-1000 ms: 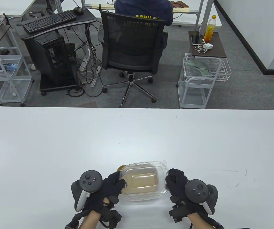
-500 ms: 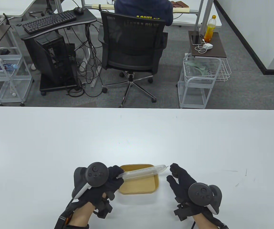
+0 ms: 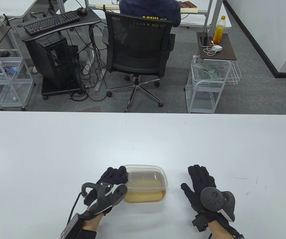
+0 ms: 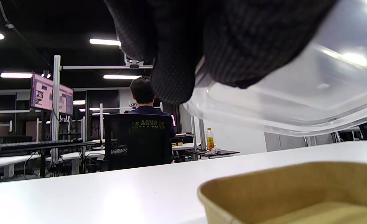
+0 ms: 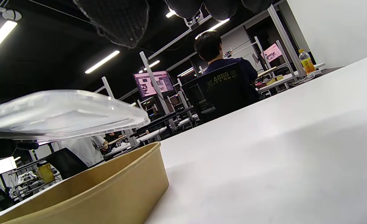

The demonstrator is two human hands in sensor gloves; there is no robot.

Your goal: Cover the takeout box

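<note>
The clear lid [image 3: 146, 177] is held above the takeout box [image 3: 145, 196] by the left hand [image 3: 110, 183]; the right hand [image 3: 201, 183] is spread, apart.

Office: desks, keyboard [image 3: 51, 22], swivel chair [image 3: 138, 47]

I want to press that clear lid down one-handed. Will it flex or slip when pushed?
The clear lid looks thin and glossy, so it probably flexes and may feel slippery. The left hand grips only its left edge, and it hangs above the brown takeout box, so pushing one side would likely tilt it. It seems very light.
</note>
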